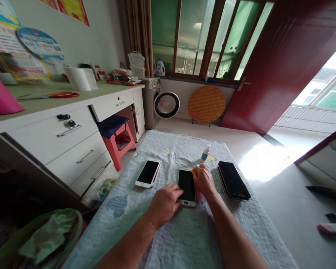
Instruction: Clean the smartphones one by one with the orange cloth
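A white smartphone (187, 188) with a dark screen lies face up on the cloth-covered table (168, 239) between my hands. My left hand (165, 201) grips its lower left edge, fingertips over the side of the screen. At the upper right corner, the fingers of my right hand (204, 179) are closed in a pinch; a bit of orange shows at the tips, too small to name. Something pink lies partly hidden beneath that hand. Just beyond it stands a small spray bottle (205, 154) with a blue-green label.
Another white phone (148, 173) lies to the left, atop something thin. On the right, a black phone (234, 181) rests on a stack of devices. A desk (109, 93), a red stool (119, 144) and a waste basket (80, 220) flank the left side.
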